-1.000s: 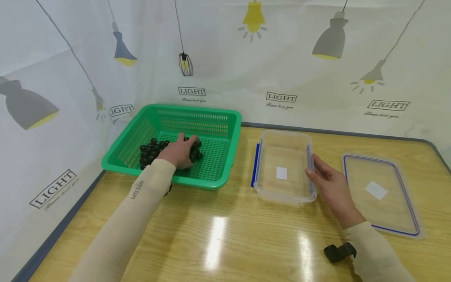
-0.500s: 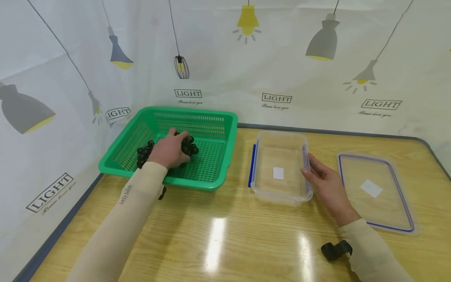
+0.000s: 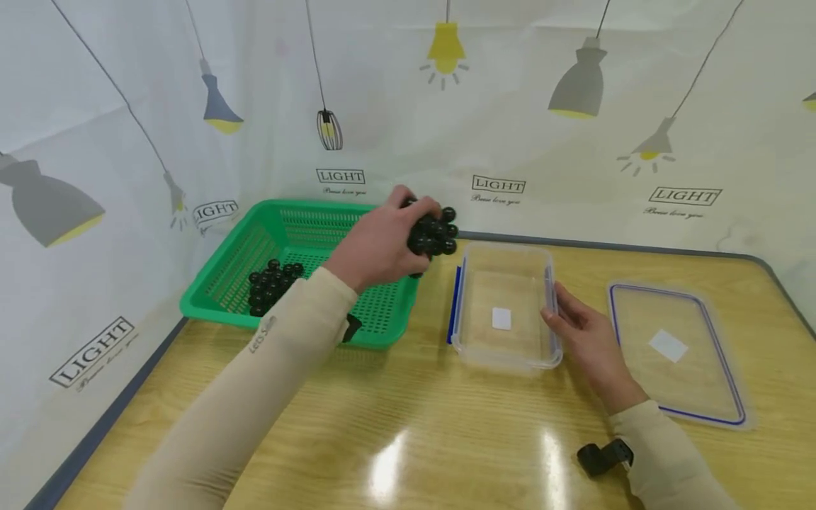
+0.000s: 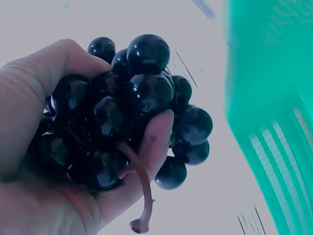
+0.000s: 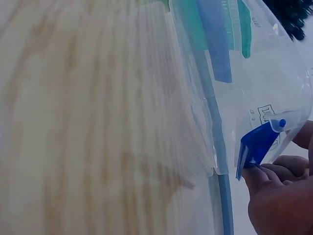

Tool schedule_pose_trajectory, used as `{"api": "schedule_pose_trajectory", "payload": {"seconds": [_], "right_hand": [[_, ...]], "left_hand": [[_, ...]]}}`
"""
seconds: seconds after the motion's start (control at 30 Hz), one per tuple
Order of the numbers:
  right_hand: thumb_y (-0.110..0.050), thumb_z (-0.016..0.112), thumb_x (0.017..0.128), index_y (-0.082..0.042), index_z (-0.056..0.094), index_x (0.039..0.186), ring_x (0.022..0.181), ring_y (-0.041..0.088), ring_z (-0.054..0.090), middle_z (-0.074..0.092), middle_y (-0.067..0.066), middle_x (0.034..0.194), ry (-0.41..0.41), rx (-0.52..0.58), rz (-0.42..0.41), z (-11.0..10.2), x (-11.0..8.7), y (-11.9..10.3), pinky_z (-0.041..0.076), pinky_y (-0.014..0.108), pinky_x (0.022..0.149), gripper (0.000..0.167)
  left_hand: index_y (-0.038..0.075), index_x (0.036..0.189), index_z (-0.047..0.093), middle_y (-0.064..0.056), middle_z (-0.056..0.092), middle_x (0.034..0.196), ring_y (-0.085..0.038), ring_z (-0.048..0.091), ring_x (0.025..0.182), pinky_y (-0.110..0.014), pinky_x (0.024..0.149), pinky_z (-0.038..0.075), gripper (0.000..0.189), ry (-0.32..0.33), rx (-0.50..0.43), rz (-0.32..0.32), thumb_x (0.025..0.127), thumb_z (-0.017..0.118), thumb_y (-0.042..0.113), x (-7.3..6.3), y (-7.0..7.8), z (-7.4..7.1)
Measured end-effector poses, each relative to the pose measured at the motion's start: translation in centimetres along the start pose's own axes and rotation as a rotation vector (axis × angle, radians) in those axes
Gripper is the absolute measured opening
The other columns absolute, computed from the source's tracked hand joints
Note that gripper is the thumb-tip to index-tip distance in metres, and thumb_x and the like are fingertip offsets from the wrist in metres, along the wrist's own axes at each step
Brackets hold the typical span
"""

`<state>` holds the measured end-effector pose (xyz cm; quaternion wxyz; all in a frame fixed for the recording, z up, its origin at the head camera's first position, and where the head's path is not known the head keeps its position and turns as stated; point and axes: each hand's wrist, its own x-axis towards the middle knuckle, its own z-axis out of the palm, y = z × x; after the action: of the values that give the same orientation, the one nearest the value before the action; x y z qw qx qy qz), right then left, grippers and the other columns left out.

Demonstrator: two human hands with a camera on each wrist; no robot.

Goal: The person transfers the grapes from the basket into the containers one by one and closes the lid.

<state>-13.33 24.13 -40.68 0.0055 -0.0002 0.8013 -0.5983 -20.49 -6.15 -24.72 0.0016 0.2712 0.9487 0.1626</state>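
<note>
Above the right rim of the green basket, just left of the clear container, the left hand grips a bunch of black grapes: glossy, round, tightly clustered, with a brownish stem hanging out below the curled fingers. Right hand rests against the container's right side, fingers at the blue clip, nothing clenched; more loose grapes sit in the basket. Wooden table, container lid flat at right, lamp-print backdrop behind.
</note>
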Motion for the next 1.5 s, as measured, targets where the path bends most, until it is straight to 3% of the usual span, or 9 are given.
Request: {"api": "schedule_pose_trajectory", "payload": {"seconds": [0.13,0.27,0.37,0.57,0.73,0.9,1.13,1.37,1.5], "right_hand": [[-0.036,0.057,0.100,-0.009,0.025,0.155,0.139,0.032,0.032,0.026,0.016,0.156,-0.002,-0.006,0.000,-0.2,0.1,0.3,0.038,0.014,0.097,0.069],[-0.033,0.057,0.101,-0.011,0.025,0.155,0.139,0.031,0.033,0.026,0.014,0.157,-0.007,-0.023,0.012,-0.2,0.1,0.3,0.038,0.020,0.100,0.066],[-0.030,0.056,0.102,-0.011,0.026,0.155,0.139,0.030,0.034,0.027,0.013,0.156,-0.006,-0.016,0.013,-0.1,0.0,0.2,0.038,0.022,0.101,0.064],[-0.028,0.057,0.101,-0.010,0.027,0.155,0.140,0.030,0.032,0.027,0.013,0.156,-0.010,0.030,0.012,-0.1,-0.1,0.3,0.037,0.020,0.101,0.064],[-0.026,0.058,0.101,-0.010,0.028,0.154,0.138,0.028,0.034,0.029,0.012,0.156,-0.003,0.011,0.024,-0.1,-0.1,0.3,0.038,0.019,0.100,0.063],[-0.030,0.059,0.101,-0.013,0.027,0.155,0.138,0.027,0.035,0.030,0.013,0.155,-0.015,0.033,0.023,-0.1,-0.3,0.3,0.038,0.021,0.100,0.065],[-0.027,0.058,0.101,-0.011,0.027,0.154,0.138,0.028,0.035,0.030,0.014,0.155,-0.005,0.029,0.011,-0.1,-0.4,0.2,0.039,0.018,0.099,0.064],[-0.030,0.059,0.100,-0.009,0.028,0.154,0.137,0.029,0.035,0.031,0.014,0.154,-0.001,0.051,0.011,0.0,-0.5,0.2,0.040,0.017,0.096,0.066],[-0.031,0.059,0.100,-0.009,0.028,0.154,0.138,0.028,0.035,0.030,0.013,0.155,-0.004,0.048,0.007,0.0,-0.4,0.1,0.039,0.017,0.097,0.066]], "left_hand": [[0.024,0.134,0.051,-0.007,0.039,0.130,-0.024,0.058,0.095,-0.032,0.076,0.052,0.054,-0.095,0.011,0.119,0.085,0.075,0.021,2.6,3.5,1.7],[0.023,0.135,0.050,-0.008,0.039,0.129,-0.019,0.057,0.094,-0.029,0.075,0.051,0.053,-0.252,0.039,0.184,0.087,0.073,0.023,5.3,5.9,3.8],[0.023,0.136,0.049,-0.008,0.039,0.129,-0.018,0.056,0.092,-0.028,0.076,0.050,0.054,-0.342,0.090,0.202,0.087,0.073,0.024,6.9,7.0,5.5],[0.027,0.132,0.048,-0.005,0.036,0.135,-0.022,0.055,0.098,-0.030,0.080,0.050,0.048,-0.427,0.245,0.214,0.090,0.073,0.027,9.0,7.9,8.4],[0.029,0.130,0.049,-0.002,0.037,0.135,-0.023,0.051,0.101,-0.030,0.079,0.049,0.041,-0.450,0.348,0.237,0.095,0.065,0.015,9.5,7.2,10.1],[0.031,0.132,0.049,0.000,0.038,0.134,-0.024,0.049,0.113,-0.031,0.076,0.049,0.042,-0.462,0.371,0.247,0.098,0.059,0.008,9.5,6.2,11.2],[0.034,0.141,0.044,-0.002,0.032,0.145,-0.030,0.047,0.121,-0.036,0.083,0.051,0.054,-0.450,0.346,0.238,0.096,0.063,0.010,9.4,5.7,11.8],[0.031,0.138,0.048,0.001,0.033,0.144,-0.025,0.043,0.121,-0.033,0.076,0.051,0.051,-0.404,0.406,0.336,0.095,0.064,0.009,9.3,6.2,12.2],[0.032,0.140,0.045,0.002,0.029,0.149,-0.027,0.041,0.127,-0.035,0.077,0.052,0.056,-0.399,0.420,0.302,0.094,0.065,0.008,9.3,6.3,12.3]]}}
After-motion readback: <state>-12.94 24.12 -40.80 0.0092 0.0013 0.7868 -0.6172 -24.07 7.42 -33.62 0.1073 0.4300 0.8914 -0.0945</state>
